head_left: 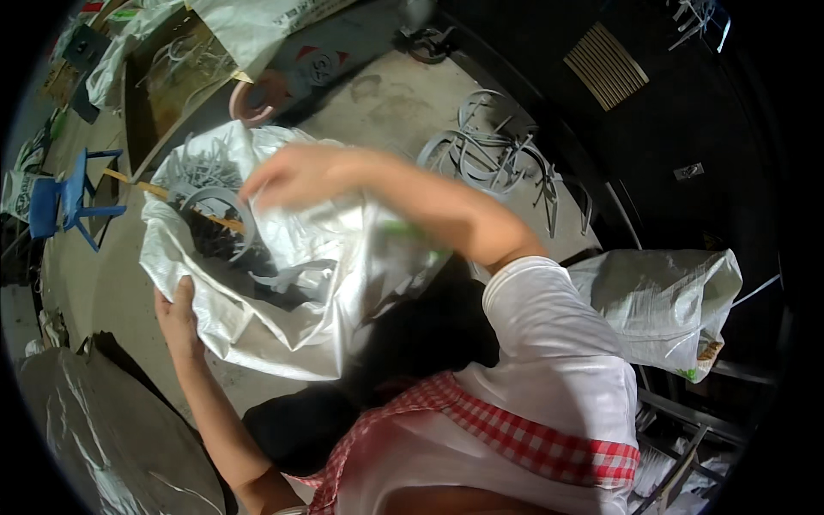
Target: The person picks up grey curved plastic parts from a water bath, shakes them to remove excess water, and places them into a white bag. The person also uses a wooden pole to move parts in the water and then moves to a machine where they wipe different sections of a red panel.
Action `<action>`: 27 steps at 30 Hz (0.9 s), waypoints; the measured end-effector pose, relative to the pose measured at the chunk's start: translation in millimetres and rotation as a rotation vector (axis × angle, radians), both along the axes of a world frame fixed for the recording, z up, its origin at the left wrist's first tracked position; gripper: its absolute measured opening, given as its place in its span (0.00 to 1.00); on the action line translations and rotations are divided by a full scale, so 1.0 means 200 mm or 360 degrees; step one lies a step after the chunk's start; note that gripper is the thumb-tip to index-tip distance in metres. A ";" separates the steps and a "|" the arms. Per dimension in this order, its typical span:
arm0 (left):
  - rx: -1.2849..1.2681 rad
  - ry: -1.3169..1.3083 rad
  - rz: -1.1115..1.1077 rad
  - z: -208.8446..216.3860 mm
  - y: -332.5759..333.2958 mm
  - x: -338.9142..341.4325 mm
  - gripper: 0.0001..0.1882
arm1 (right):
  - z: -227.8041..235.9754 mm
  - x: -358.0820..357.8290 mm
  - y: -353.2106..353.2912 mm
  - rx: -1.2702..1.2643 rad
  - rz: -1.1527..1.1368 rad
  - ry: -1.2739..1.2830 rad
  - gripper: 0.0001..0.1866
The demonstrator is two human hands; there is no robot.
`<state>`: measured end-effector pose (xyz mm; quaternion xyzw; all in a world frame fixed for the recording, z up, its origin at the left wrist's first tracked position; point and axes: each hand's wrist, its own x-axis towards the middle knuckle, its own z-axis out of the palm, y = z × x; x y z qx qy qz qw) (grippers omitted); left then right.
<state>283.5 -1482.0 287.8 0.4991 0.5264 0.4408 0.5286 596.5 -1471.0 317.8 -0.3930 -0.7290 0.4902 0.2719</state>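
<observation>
A large white woven sack (300,348) stands gaping in front of me, holding grey plastic strips and shredded scraps (206,172). My left hand (180,322) grips its near left rim, the thumb showing and the other fingers partly hidden by the sack. Above the mouth, my right hand (296,176) is smeared by motion, so its fingers and anything in them are unclear. A curved grey strip (249,225) lies in the opening close to that hand. Partly inside the sack, a yellowish stick (142,183) pokes out over the far left rim.
Loose grey strips (493,159) lie heaped on the floor beyond the sack. A blue stool (77,197) stands at left, below an open box (172,73). Another filled sack (661,300) sits at right beside a dark cabinet (687,129). A grey covered bundle (94,429) occupies the lower left.
</observation>
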 end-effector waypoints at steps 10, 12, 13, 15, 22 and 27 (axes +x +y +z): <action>0.0176 0.0155 -0.0036 -0.16 0.16 -0.05 0.21 | -1.27 1.24 -0.74 -0.0654 -0.1169 -0.1671 0.39; 0.0192 0.0174 -0.0034 -0.18 0.18 -0.08 0.21 | -1.41 1.20 -0.79 -0.0660 -0.1147 -0.1733 0.45; 0.0178 0.0187 -0.0011 -0.18 0.19 -0.09 0.21 | -1.41 1.13 -0.78 -0.0655 -0.1217 -0.1732 0.47; 0.0207 0.0223 0.0005 -0.19 0.19 -0.11 0.20 | -1.46 1.03 -0.78 -0.0471 -0.1383 -0.1781 0.44; 0.0197 0.0143 -0.0009 -0.20 0.20 -0.11 0.21 | -1.34 0.97 -0.75 -0.0421 -0.1363 -0.1448 0.25; 0.0153 0.0118 -0.0014 -0.15 0.17 -0.04 0.20 | -0.77 0.97 -0.74 -0.0523 -0.1202 -0.0618 0.26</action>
